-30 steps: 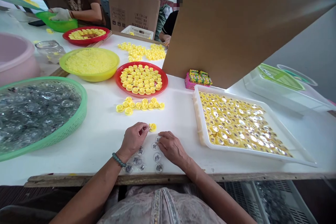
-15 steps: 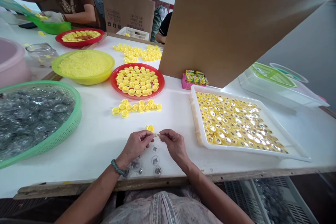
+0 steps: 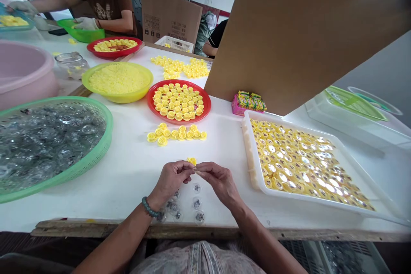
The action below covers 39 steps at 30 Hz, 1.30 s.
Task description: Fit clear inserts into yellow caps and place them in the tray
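My left hand (image 3: 170, 184) and my right hand (image 3: 223, 184) meet above the table, thumbs and fingertips pinched together. Whatever sits between the fingertips is too small to make out. Just beyond them lies a round yellow cup-shaped piece (image 3: 192, 161), partly covered by the fingers. Below the hands, clear round plastic pieces (image 3: 197, 203) with dark prints form a short column. More clear pieces (image 3: 172, 206) lie near my left wrist, partly hidden by it. Farther up the table, several yellow cup-shaped pieces (image 3: 181, 133) are spread in a loose row.
A red plate (image 3: 205, 115) holds yellow pieces. To the right is a white tray (image 3: 248, 154) of shiny-topped yellow pieces. At left stand a green basket (image 3: 107, 137) of clear pieces, a yellow bowl (image 3: 118, 97) and a pink tub (image 3: 28, 64). A cardboard sheet (image 3: 289, 38) rises behind; a gloved co-worker (image 3: 112, 8) sits opposite.
The camera view has turned slightly, so the table's things appear farther right. My fingertips have come closer together and now touch. The co-worker's hands and the bluish container have moved.
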Motion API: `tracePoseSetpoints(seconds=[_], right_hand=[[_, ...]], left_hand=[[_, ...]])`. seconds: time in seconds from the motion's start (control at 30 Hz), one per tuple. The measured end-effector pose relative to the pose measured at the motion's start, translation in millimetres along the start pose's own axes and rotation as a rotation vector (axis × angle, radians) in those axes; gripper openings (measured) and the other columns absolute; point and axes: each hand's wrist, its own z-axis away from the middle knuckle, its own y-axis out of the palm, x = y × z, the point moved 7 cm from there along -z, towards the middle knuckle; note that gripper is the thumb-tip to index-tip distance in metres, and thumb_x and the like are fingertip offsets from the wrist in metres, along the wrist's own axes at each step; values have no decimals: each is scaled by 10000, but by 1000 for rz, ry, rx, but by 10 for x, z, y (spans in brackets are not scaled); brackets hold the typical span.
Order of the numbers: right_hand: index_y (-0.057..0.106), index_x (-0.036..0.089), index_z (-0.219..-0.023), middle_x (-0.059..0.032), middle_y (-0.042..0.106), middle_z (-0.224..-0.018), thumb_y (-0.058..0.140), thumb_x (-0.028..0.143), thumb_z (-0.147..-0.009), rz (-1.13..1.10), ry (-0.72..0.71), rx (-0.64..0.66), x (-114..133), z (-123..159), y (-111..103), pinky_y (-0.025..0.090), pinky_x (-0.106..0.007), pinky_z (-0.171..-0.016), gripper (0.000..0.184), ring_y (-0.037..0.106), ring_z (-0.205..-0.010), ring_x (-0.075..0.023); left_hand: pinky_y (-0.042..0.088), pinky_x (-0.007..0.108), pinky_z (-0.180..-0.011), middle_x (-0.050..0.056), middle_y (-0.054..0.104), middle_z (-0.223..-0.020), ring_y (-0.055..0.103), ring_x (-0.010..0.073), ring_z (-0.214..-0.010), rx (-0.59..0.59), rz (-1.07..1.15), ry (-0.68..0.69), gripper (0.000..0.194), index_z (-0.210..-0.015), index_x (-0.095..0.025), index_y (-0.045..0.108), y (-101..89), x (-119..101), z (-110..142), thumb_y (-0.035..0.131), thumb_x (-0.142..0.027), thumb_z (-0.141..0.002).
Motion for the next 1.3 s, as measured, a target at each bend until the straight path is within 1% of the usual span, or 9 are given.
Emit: tracePoseSetpoints(seconds=[0.1, 0.23, 0.4, 0.57, 0.77, 0.83, 1.0, 1.13, 1.3], right_hand=[[694, 209, -803, -57, 664, -957, 634, 250, -786, 218, -165, 40, 83, 27, -8, 515, -305, -782, 75, 628, -864, -174], [665, 236, -958, -56, 631, -1038, 543, 169, -844, 482, -383, 64, 178, 90, 79, 505, -292, -832, 180, 612, -927, -154], [606, 234, -1064, -65, 620, -1080, 522, 155, -845, 635, -486, 57, 173, 131, 157, 498, -310, -866, 247, 589, -986, -165], [621, 212, -992, -65, 640, -1010, 546, 156, -822, 637, -450, -37, 115, 109, 121, 518, -298, -825, 194, 610, -927, -161], [667, 234, -933, -60, 637, -1071, 558, 226, -828, 535, -263, 0, 44, 73, 96, 540, -232, -622, 151, 612, -948, -178], [673, 239, -933, -51, 649, -1051, 573, 217, -815, 466, -205, 16, 14, 64, 98, 535, -241, -633, 157, 621, -905, -173], [672, 198, -830, -32, 685, -844, 611, 192, -764, 304, -105, -16, -93, 42, 111, 526, -273, -687, 90, 622, -719, -145], [674, 191, -840, -30, 682, -820, 621, 222, -761, 213, -4, -24, -191, 51, 136, 527, -277, -679, 100, 622, -702, -147], [656, 194, -858, -42, 640, -942, 640, 210, -761, 157, -113, -49, -95, 78, 143, 524, -274, -736, 99, 612, -831, -151]], left_hand=[[465, 243, -565, 25, 622, -608, 565, 145, -569, 43, 63, -30, 220, -866, -152, 671, 21, 43, 1, 662, -328, -735], [470, 243, -593, 51, 658, -723, 585, 148, -615, 74, 159, -108, 248, -905, -150, 664, 44, 108, 11, 670, -328, -732], [438, 218, -599, 55, 654, -729, 560, 124, -609, 97, 247, -161, 208, -882, -133, 663, 46, 116, 15, 661, -273, -729], [426, 224, -629, 72, 658, -793, 553, 129, -655, 137, 293, -152, 228, -934, -133, 663, 77, 74, 27, 607, -290, -779], [419, 237, -642, 65, 654, -780, 553, 149, -693, 59, 209, -162, 315, -912, -136, 646, 58, 95, 13, 736, -333, -684], [412, 236, -632, 60, 652, -782, 552, 149, -689, 57, 206, -164, 296, -890, -138, 648, 57, 104, 10, 737, -326, -678], [422, 256, -692, 42, 644, -762, 575, 171, -743, 57, 240, -160, 237, -844, -151, 639, 65, 91, 12, 729, -294, -677], [424, 252, -729, 20, 618, -757, 564, 158, -759, 73, 276, -135, 208, -791, -156, 631, 86, 65, 16, 745, -276, -667], [413, 217, -706, -6, 574, -746, 531, 123, -736, 91, 360, -113, 181, -764, -160, 607, 84, 36, 15, 745, -217, -662]])
